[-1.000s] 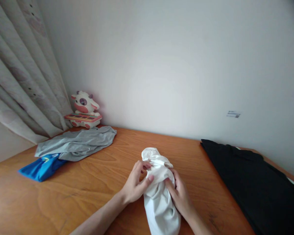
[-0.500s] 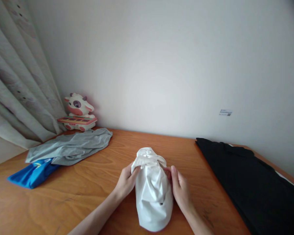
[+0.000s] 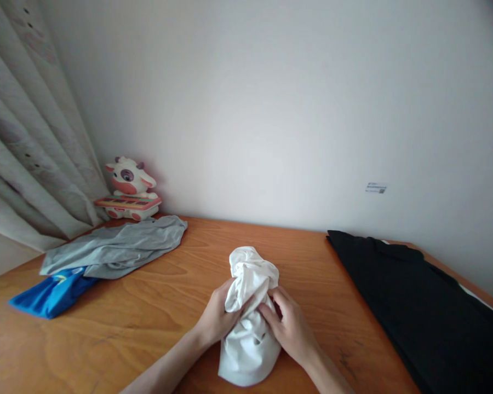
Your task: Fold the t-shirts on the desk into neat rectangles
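Cloth (image 3: 252, 273) partly hides the left hand (image 3: 217, 320).

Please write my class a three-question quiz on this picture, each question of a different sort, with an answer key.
1. True or false: the grey cloth lies partly over the blue cloth.
2. What are the left hand and right hand both holding? A) a toy cow B) the white cloth C) a curtain
3. Fill in: the black cloth lies on the person's ____ side of the table.
Key: 1 true; 2 B; 3 right.
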Demonstrator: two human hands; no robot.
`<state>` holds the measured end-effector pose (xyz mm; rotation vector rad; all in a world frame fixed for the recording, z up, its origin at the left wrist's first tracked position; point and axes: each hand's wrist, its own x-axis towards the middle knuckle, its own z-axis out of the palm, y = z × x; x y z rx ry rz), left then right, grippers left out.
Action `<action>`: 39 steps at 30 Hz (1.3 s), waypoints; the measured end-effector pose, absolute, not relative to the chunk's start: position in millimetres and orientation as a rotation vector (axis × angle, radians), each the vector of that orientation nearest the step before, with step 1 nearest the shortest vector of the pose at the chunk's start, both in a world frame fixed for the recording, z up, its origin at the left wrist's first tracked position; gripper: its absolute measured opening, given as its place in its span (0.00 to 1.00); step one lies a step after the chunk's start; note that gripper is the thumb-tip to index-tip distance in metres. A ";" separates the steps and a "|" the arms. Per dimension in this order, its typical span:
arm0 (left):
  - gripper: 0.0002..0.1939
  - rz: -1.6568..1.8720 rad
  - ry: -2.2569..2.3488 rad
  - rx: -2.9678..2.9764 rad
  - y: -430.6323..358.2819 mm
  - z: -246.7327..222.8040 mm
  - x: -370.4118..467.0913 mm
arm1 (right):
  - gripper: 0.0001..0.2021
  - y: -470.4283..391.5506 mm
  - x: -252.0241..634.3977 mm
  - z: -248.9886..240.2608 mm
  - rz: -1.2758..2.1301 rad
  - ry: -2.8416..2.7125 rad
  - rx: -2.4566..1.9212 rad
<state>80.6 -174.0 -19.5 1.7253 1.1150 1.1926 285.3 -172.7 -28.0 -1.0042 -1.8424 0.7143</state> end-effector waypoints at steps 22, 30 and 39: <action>0.23 1.648 1.270 1.096 -140.5 -15.6 48.0 | 0.22 -151.4 313.1 -29.1 0.494 -1.180 -1.165; 0.32 1.275 1.266 1.129 -149.8 -15.3 55.7 | 0.13 -158.0 321.3 -31.9 0.404 -1.768 -1.022; 0.26 0.895 0.871 1.409 -170.3 -4.5 71.1 | 0.34 -165.1 311.5 -32.3 0.616 -2.008 -1.079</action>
